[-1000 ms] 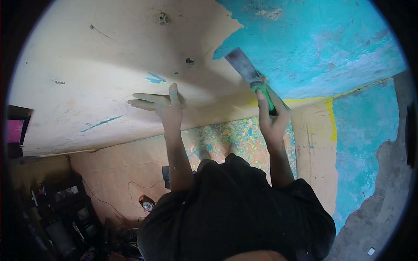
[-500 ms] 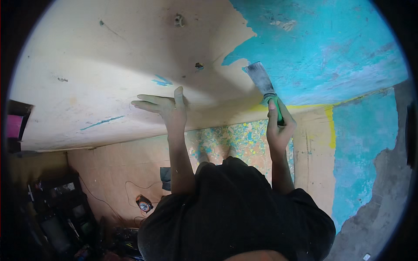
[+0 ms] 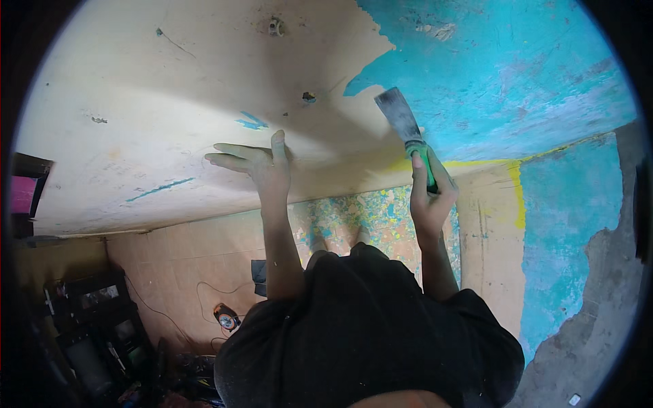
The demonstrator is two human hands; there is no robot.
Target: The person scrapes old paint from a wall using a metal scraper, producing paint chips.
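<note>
My right hand [image 3: 434, 194] grips the green handle of a paint scraper [image 3: 400, 117]. Its wide metal blade points up and to the left, over the border where blue paint [image 3: 469, 88] meets the bare cream wall [image 3: 204, 75]. From this view I cannot tell whether the blade's edge touches the wall. Farther left, my left hand [image 3: 262, 166] rests against the cream surface with its fingers spread and nothing in it. Small blue paint remnants [image 3: 252, 121] show just above that hand, and a thin blue streak [image 3: 161, 189] lies to its left.
Paint flakes [image 3: 367, 207] litter the tiled floor around my feet. A round orange-and-black object [image 3: 224, 317] with a cord lies at the lower left, near dark shelving [image 3: 88, 326]. At the right, a side wall [image 3: 558, 238] carries blue paint and bare grey patches. A hole [image 3: 309, 96] pits the wall.
The scraper and my right hand have shifted slightly up and to the left. My left hand stays in nearly the same place.
</note>
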